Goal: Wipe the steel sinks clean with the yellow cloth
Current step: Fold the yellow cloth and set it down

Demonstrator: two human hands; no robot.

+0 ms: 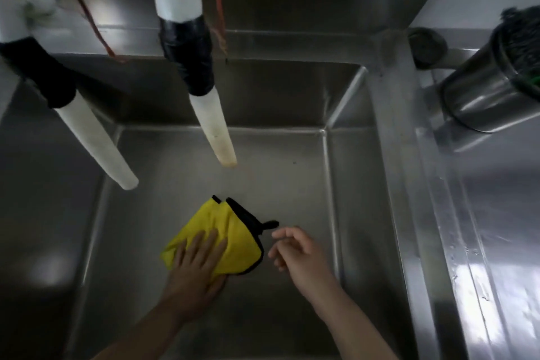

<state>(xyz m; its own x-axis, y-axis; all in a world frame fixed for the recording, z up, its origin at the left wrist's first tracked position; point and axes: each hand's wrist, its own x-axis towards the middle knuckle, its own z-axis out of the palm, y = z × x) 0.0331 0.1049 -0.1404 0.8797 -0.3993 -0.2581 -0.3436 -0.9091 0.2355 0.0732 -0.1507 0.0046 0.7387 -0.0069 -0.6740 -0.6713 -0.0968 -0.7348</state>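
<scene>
1. The steel sink (292, 184) is a deep, square basin of dull brushed metal with sharp folded corners; the yellow cloth (225, 231) lies folded on its floor, soft-looking, with a black trim and a small black loop at its right edge.
2. Two white spouts (213, 126) hang over the basin – tapered tubes wrapped in black tape higher up, their tops cut off by the frame. A shiny steel cup (493, 90) on the right ledge is partly out of view, its dark contents blurred.
3. The left hand (198, 266) lies flat, fingers spread, pressing the cloth down – no grasp. The right hand (298, 251) hovers just beside the cloth, fingers loosely curled, holding nothing.
</scene>
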